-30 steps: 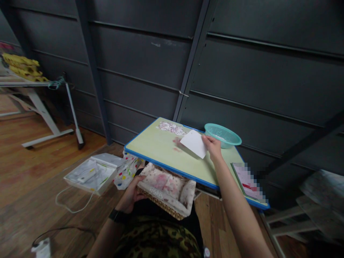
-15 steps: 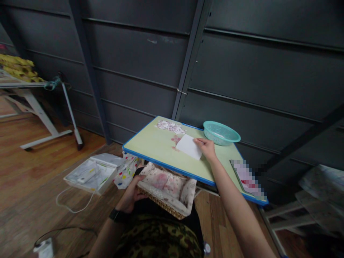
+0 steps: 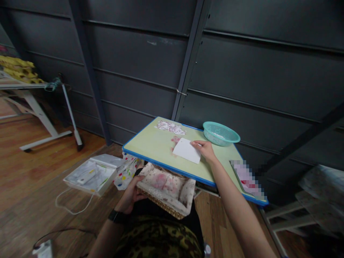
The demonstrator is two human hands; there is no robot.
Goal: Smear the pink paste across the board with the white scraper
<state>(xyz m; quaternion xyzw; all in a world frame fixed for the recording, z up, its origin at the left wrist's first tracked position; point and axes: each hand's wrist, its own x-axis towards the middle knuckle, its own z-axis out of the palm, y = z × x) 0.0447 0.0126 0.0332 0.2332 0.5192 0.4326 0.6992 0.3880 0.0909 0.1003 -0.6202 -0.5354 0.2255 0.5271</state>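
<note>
My left hand (image 3: 132, 195) grips the left end of a wicker basket (image 3: 167, 208) lined with patterned cloth. The basket rests over my lap, its far side against the table's front edge; pinkish stuff lies inside. On the table, my right hand (image 3: 204, 150) pinches the right side of a flat white scraper (image 3: 186, 151) with a small hole near one corner. Just beyond the scraper's left edge lie reddish small bits (image 3: 176, 139), too small to make out. Farther back is a pile of white and purplish pieces (image 3: 171, 127).
The pale table (image 3: 145, 143) has a blue edge. A turquoise plastic basin (image 3: 221, 133) stands at its back right, and a blurred-out flat object (image 3: 245, 177) lies at the right. Left on the floor are an open white box (image 3: 91, 175) and a spotted bag (image 3: 126, 173).
My right hand has slid the white scraper slightly left and toward me, and it lies flatter on the table. My left hand and the basket have hardly moved.
</note>
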